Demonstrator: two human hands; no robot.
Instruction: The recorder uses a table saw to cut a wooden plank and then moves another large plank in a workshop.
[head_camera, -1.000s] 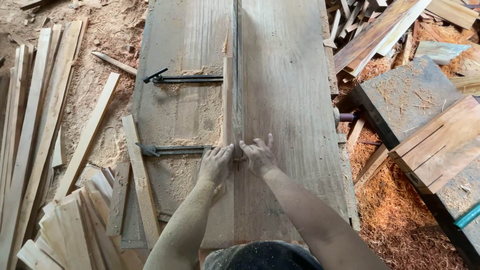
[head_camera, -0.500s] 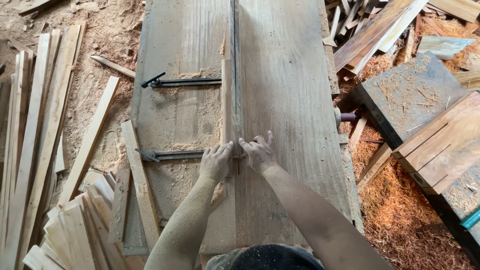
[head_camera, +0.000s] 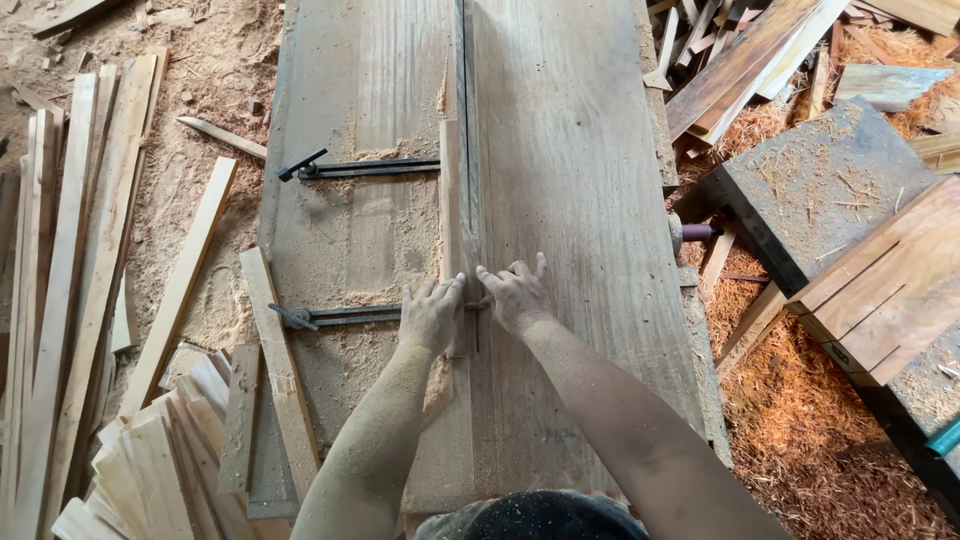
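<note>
Wood strip (head_camera: 452, 210): long axis vertical, centre frame | left hand (head_camera: 430, 316): flat, holding strip | right hand (head_camera: 516, 296): flat, fingers spread on saw table (head_camera: 580, 180)

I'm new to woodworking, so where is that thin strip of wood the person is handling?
In the head view, the thin wood strip lies lengthwise mid-table, beside the fence rail, with the left hand and right hand at its near end.

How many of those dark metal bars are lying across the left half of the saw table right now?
2. The far metal bar lies across the table's left half; the near metal bar ends under the left hand. More could be hidden under the arms.
</note>
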